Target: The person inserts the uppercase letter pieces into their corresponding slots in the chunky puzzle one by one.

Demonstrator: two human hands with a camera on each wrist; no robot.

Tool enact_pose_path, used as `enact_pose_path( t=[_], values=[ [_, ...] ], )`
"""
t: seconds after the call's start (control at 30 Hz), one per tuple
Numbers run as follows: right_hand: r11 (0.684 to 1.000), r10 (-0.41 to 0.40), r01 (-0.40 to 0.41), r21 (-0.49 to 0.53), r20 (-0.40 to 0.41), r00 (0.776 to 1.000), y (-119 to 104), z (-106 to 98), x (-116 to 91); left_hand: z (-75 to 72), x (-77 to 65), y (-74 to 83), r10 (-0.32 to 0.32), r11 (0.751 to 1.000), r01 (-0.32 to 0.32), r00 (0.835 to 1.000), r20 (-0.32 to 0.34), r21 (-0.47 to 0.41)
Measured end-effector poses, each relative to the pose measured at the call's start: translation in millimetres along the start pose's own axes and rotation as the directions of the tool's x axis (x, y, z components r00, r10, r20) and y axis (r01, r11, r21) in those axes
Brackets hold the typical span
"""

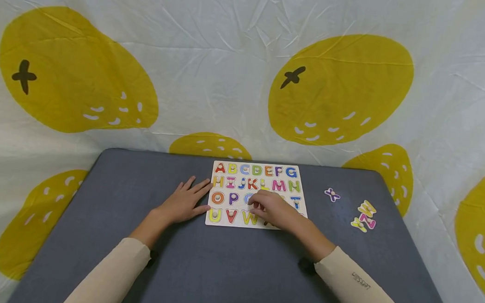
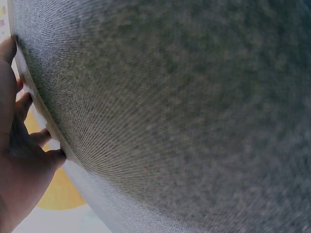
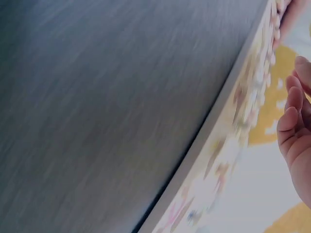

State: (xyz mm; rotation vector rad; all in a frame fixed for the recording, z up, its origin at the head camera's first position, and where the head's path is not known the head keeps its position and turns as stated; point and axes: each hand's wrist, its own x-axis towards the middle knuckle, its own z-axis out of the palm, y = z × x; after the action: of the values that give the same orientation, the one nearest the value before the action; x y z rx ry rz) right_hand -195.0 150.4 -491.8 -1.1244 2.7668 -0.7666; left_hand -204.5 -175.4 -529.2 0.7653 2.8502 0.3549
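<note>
A cream wooden alphabet puzzle board lies flat on the table, with coloured knobbed letters in rows. My left hand rests beside its left edge, fingers spread, with fingertips and thumb right at the rim. In the left wrist view the left fingers line that edge. Over the board's lower middle hovers my right hand, hiding some letters there. Its fingers are loosely curled with nothing visible between them and the thumb. Near the hand are a yellow W and a blue T.
On the dark grey table, right of the board, lies a purple X piece. Farther right, a yellow letter piece, a pink letter piece and a yellow Y piece cluster together. A lemon-printed cloth hangs behind the table.
</note>
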Motion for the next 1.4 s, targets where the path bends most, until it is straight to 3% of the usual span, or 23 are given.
enact_pose_path(
  t=[0.33,0.57,0.83,1.1,1.23,1.4],
  values=[
    [0.993,0.107,-0.114,-0.026,-0.177,0.978,50.5,-32.7,-52.0,-0.7,-1.0,0.0,0.003,1.0,-0.003,1.0,0.0,-0.001],
    [0.958,0.268,-0.285,-0.043,-0.231,0.935,93.8,-54.6,-93.6,-1.1,-1.9,0.5,-0.003,1.0,0.003,1.0,-0.007,-0.005],
    [0.928,0.301,-0.356,-0.113,-0.337,0.892,129.6,-79.3,-144.2,-1.8,-1.8,2.7,0.003,1.0,-0.003,1.0,-0.013,-0.006],
    [0.905,0.362,-0.415,-0.096,-0.34,0.868,151.8,-105.2,-182.2,-2.9,-2.0,4.2,0.009,1.0,-0.01,1.0,-0.017,-0.018],
    [0.889,0.378,-0.443,-0.12,-0.356,0.855,168.4,-110.5,-195.5,-1.8,-1.6,3.2,0.004,1.0,-0.005,1.0,-0.019,-0.015],
    [0.867,0.432,-0.486,-0.111,-0.319,0.844,184.6,-114.4,-205.9,-0.2,-1.7,1.5,0.0,1.0,0.0,1.0,-0.014,-0.011]
  ],
)
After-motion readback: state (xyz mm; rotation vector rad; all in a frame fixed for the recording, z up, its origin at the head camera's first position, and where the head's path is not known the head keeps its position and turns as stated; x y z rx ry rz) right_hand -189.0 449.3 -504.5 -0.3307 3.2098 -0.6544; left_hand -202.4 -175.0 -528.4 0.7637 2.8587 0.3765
